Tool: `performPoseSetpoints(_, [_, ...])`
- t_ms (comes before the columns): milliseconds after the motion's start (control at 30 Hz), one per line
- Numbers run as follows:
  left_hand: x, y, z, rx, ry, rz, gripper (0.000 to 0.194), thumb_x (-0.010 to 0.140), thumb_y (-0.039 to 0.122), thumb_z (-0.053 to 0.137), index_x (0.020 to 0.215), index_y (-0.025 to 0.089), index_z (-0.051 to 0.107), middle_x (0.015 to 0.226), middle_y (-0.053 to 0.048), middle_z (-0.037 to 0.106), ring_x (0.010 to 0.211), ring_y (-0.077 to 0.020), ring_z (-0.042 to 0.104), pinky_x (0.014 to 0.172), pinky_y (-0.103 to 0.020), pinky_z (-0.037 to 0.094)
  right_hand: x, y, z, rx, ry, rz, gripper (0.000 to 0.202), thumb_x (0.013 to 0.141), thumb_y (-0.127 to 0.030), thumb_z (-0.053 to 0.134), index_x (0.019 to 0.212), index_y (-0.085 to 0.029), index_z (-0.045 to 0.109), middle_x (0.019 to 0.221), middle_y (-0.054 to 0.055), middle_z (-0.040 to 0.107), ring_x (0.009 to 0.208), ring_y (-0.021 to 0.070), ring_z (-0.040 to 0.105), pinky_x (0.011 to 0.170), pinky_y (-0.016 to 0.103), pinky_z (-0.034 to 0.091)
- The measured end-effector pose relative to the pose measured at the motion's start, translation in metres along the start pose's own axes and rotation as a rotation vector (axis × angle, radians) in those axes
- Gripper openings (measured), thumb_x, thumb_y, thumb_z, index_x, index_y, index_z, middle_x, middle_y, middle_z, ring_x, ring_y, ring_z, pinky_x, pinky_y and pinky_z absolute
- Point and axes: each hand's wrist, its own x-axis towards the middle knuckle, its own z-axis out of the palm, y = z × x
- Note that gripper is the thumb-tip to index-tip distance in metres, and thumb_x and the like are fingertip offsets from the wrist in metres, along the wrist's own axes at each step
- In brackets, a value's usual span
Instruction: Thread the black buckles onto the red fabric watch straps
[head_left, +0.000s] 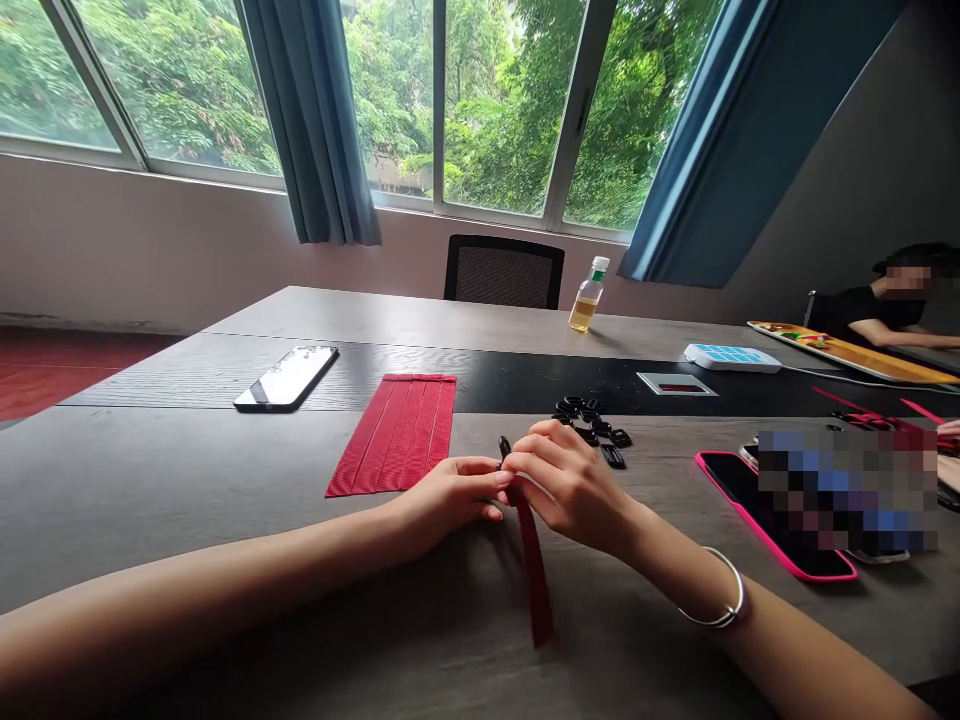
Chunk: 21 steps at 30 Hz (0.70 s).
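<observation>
1. While the right hand pinches a red strap near its top end, the left hand meets it there with its fingertips; whether those grasp anything, I cannot tell.
2. The strap's loose end hangs below the grip, towards the person.
3. A small black buckle pokes up just above the pinching fingers, partly hidden.
4. Just beyond the right hand lie more black buckles, in a loose cluster.
5. Beyond the left hand, a flat red cloth lies on the table, with a phone farther left.
6. Well beyond the grip stands a bottle.
</observation>
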Motion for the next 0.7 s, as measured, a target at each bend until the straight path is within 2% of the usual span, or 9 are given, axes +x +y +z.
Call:
performPoseSetpoints(133, [0.0,0.0,-0.001,0.015,0.024,-0.014,0.026,0.057,0.026,0.081,0.069,0.009,0.066,0.067,-0.001,0.057,0.063,-0.0093,0.05,0.066,-0.023,0.041,-0.001,-0.002,0.0,-0.075,-0.033,-0.035,0.019,0.087,-0.01,0.041,0.081,-0.014,0.059,0.077,0.006,0.06,0.082,0.0206,0.046,0.073,0.033,0.039])
performPoseSetpoints(267, [0.001,-0.001,-0.001,0.028,0.056,-0.011,0.03,0.055,0.03,0.083,0.065,0.01,0.064,0.063,0.0,0.055,0.061,-0.0094,0.05,0.064,-0.023,0.042,0.001,-0.002,-0.002,-0.191,-0.093,-0.038,0.016,0.086,-0.011,0.044,0.078,-0.015,0.058,0.075,0.005,0.059,0.08,0.0204,0.046,0.068,0.031,0.035])
performPoseSetpoints(367, [0.001,-0.001,0.0,0.059,0.088,0.001,0.034,0.052,0.033,0.084,0.063,0.011,0.061,0.063,0.001,0.055,0.059,-0.009,0.05,0.061,-0.023,0.042,0.002,-0.002,-0.006,-0.207,-0.078,-0.048,0.019,0.087,-0.012,0.044,0.074,-0.015,0.058,0.071,0.004,0.058,0.074,0.0184,0.044,0.064,0.03,0.033])
performPoseSetpoints(533, [-0.003,0.001,0.005,0.192,0.073,0.037,0.032,0.055,0.034,0.081,0.068,0.012,0.061,0.071,0.0,0.058,0.061,-0.0099,0.05,0.063,-0.025,0.041,0.002,0.003,-0.014,-0.059,-0.043,-0.091,0.022,0.089,-0.01,0.042,0.074,-0.014,0.058,0.069,0.004,0.057,0.07,0.0164,0.042,0.062,0.028,0.036])
performPoseSetpoints(700, [-0.007,0.009,0.011,0.262,0.001,0.043,0.024,0.06,0.03,0.077,0.07,0.013,0.064,0.071,0.001,0.057,0.063,-0.0103,0.049,0.065,-0.026,0.039,0.002,0.012,-0.027,0.17,-0.08,-0.106,0.02,0.089,-0.011,0.045,0.075,-0.015,0.059,0.072,0.004,0.056,0.072,0.0145,0.043,0.067,0.026,0.042])
